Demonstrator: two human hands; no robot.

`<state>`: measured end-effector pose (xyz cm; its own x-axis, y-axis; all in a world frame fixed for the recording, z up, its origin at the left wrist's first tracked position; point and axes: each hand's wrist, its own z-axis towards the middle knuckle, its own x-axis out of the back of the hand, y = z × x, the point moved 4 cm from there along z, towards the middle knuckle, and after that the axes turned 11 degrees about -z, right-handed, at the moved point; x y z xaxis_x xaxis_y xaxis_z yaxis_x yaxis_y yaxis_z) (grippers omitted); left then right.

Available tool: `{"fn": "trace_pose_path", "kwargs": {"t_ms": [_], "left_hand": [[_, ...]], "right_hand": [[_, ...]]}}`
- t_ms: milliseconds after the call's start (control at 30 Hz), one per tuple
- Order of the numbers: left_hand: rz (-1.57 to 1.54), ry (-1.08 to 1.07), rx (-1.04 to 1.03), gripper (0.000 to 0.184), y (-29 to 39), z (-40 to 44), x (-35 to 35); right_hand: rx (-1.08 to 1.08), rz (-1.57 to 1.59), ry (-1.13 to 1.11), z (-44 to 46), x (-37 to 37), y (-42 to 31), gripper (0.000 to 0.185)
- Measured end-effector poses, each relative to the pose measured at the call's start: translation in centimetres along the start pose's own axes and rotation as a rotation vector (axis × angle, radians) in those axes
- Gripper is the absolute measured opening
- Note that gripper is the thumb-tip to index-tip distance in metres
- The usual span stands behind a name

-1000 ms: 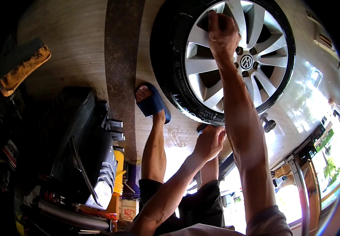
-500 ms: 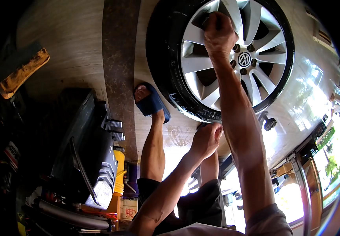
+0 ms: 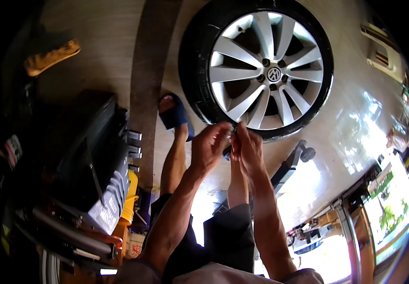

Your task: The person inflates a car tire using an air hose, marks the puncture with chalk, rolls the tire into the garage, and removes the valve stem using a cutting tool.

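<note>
A car wheel with a silver alloy rim (image 3: 247, 73) and black tyre (image 3: 195, 61) lies on the floor, its VW centre cap facing me. My left hand (image 3: 209, 149) and my right hand (image 3: 250, 149) come close together in front of the tyre's near edge. Both have their fingers bent together as in a pinch. Whatever sits between the fingertips, if anything, is too small and blurred to name. Near the rim's far left edge a valve stem (image 3: 241, 30) shows.
A blue slide sandal (image 3: 176, 113) is on my foot, left of the tyre. At the left stands an open dark toolbox (image 3: 105, 203) beside a yellow container (image 3: 129, 196). A worn yellow-brown block (image 3: 53, 57) is farther off. A black metal stand (image 3: 289, 165) lies to the right.
My right hand has come back from the rim's upper left part to beside my left hand. The left has moved up and left, and the camera view has shifted.
</note>
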<state>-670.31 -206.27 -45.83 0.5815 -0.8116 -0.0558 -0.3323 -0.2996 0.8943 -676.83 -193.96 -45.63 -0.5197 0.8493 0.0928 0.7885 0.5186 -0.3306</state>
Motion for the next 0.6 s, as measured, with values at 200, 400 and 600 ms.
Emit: {"fn": "trace_pose_path", "kwargs": {"t_ms": [200,400,600], "left_hand": [[-0.117,-0.001,-0.026,0.015,2.8,-4.9,0.2],[-0.039,0.219,-0.067,0.016,10.0,-8.0,5.1],[-0.159,0.914,-0.086,0.015,11.8,-13.6,18.2]], "right_hand": [[0.025,0.187,-0.102,-6.9,-1.8,0.3,0.040],[0.077,-0.022,-0.180,-11.8,-4.6,-3.7,0.037],[0.185,-0.346,-0.205,-15.4,-7.6,-4.9,0.036]]}}
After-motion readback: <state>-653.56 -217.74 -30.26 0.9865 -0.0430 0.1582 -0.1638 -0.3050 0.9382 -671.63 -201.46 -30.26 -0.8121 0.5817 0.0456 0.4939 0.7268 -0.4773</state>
